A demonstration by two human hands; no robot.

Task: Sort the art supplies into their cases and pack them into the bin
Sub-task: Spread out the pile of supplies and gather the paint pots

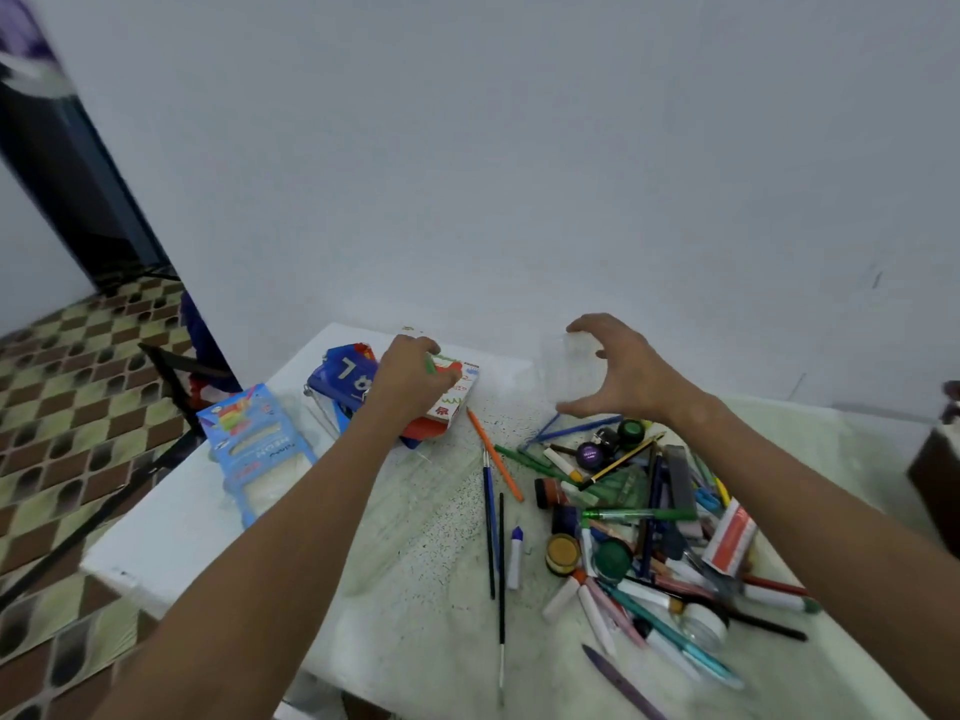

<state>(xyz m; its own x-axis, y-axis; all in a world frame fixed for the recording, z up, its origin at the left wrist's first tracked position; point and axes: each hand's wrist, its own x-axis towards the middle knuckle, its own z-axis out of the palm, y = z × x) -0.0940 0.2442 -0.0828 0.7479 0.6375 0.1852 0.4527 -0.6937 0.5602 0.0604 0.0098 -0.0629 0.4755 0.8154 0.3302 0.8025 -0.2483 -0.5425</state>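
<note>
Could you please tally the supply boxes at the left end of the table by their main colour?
Blue: 2 (flat blue cardboard box with rainbow print; blue case with white numerals)
White: 1 (white carton with red and green scribbles, under the left hand)
Total: 3

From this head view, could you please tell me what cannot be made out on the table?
- White crayon box: the left hand hides its top; unclear whether the green stick is going in.
- Clear plastic container at the right hand: nearly invisible; contact and contents unclear.
- Dark brown object: cut off by the right edge.
- Blue pouch: blurred lettering.
</note>
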